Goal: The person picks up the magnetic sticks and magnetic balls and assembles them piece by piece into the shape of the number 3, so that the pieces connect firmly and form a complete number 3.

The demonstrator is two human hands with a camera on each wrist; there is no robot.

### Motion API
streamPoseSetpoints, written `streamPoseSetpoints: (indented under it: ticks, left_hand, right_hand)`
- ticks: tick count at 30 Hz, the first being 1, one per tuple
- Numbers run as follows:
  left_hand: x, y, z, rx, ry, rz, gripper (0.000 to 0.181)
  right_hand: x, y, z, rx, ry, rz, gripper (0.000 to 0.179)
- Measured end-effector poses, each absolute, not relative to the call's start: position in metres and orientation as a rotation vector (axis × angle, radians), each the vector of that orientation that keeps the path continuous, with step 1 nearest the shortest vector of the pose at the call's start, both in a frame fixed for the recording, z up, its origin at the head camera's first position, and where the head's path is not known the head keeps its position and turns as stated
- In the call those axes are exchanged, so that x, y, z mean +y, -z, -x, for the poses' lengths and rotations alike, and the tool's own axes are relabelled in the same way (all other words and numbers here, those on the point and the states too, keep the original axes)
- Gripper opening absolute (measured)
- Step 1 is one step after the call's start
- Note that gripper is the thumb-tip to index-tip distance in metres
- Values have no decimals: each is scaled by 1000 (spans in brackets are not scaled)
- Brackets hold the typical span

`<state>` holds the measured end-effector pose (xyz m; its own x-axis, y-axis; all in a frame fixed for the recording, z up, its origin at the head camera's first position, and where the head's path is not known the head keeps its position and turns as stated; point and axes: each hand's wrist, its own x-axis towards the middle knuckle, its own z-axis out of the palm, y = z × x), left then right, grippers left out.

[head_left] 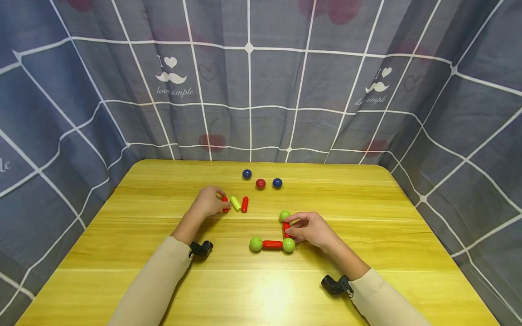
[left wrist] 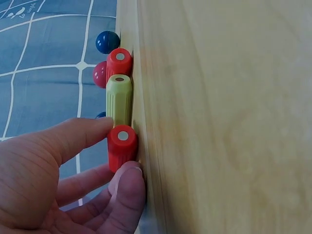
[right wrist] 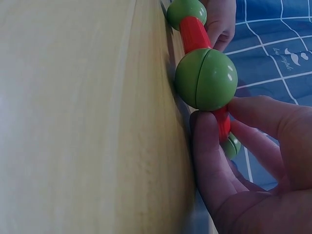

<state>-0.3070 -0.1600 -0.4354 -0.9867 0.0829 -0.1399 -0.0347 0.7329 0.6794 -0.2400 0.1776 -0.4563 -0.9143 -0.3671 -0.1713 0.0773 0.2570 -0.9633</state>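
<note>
At the left, my left hand [head_left: 207,202] pinches a red ribbed rod [left wrist: 122,150] with a metal disc in its end, between thumb and fingers. Right beside it lie a yellow-green rod [head_left: 235,203] and another red rod [head_left: 244,204]. My right hand [head_left: 313,230] grips a red rod [right wrist: 222,123] that links a far green ball [head_left: 285,216] to a corner green ball [head_left: 288,245]. From that corner, one more red rod [head_left: 272,245] runs left to a third green ball [head_left: 256,244], forming an L on the table.
Toward the table's back are two blue balls, one farther left [head_left: 246,174] and one at right [head_left: 277,183], with a red ball [head_left: 260,184] between them. A grey checked curtain [head_left: 269,90] hangs behind the wooden table [head_left: 228,290].
</note>
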Motion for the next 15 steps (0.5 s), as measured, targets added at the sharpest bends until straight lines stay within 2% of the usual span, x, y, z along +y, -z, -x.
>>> streamPoseSetpoints:
  ticks: [15]
  left_hand:
    - [-160, 437, 308, 2789, -1087, -28, 41]
  right_hand:
    - [177, 457, 242, 2161, 1696, 265, 38]
